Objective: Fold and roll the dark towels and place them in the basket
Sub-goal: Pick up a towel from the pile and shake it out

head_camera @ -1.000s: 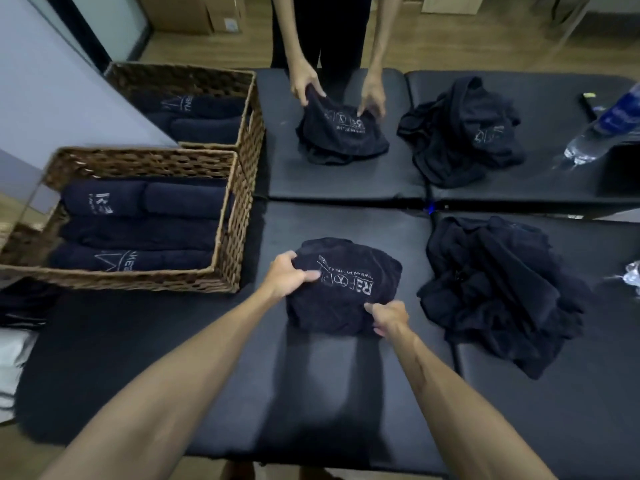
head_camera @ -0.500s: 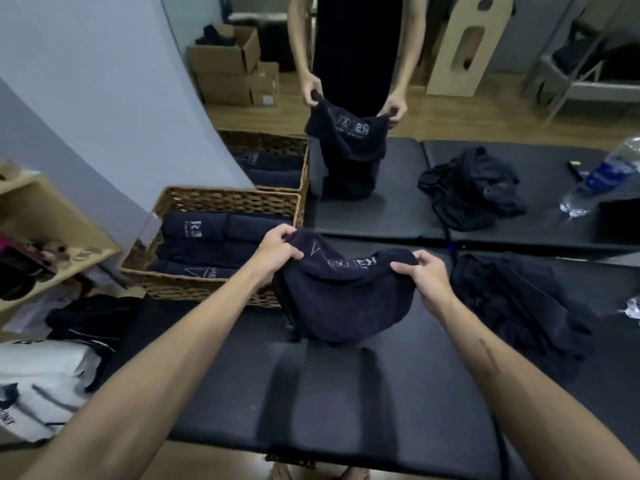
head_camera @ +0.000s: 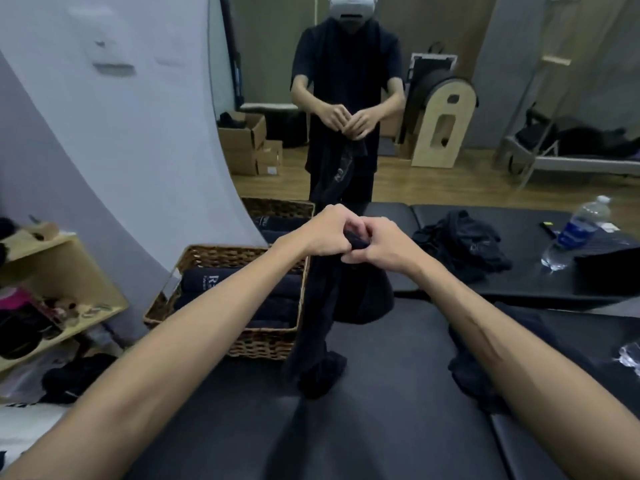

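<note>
A dark towel [head_camera: 318, 327] hangs straight down from my two hands, its lower end bunched on the black padded table [head_camera: 381, 427]. My left hand [head_camera: 329, 233] and my right hand [head_camera: 381, 242] are close together, both pinching the towel's top edge above the table. To the left stands a wicker basket [head_camera: 242, 341] holding several rolled dark towels [head_camera: 242, 282]. A second wicker basket [head_camera: 277, 206] with rolled towels stands behind it. More unfolded dark towels lie in a pile [head_camera: 474, 375] under my right forearm.
Another person [head_camera: 346, 98] stands across the table holding a dark towel that hangs down. A heap of dark towels [head_camera: 464, 240] and a water bottle [head_camera: 575, 233] lie on the far table. A wooden shelf [head_camera: 62, 292] stands at left.
My hands came together and rose, so the towel now hangs long and narrow instead of spread between them. My view tilted upward. The other person also brought both hands together.
</note>
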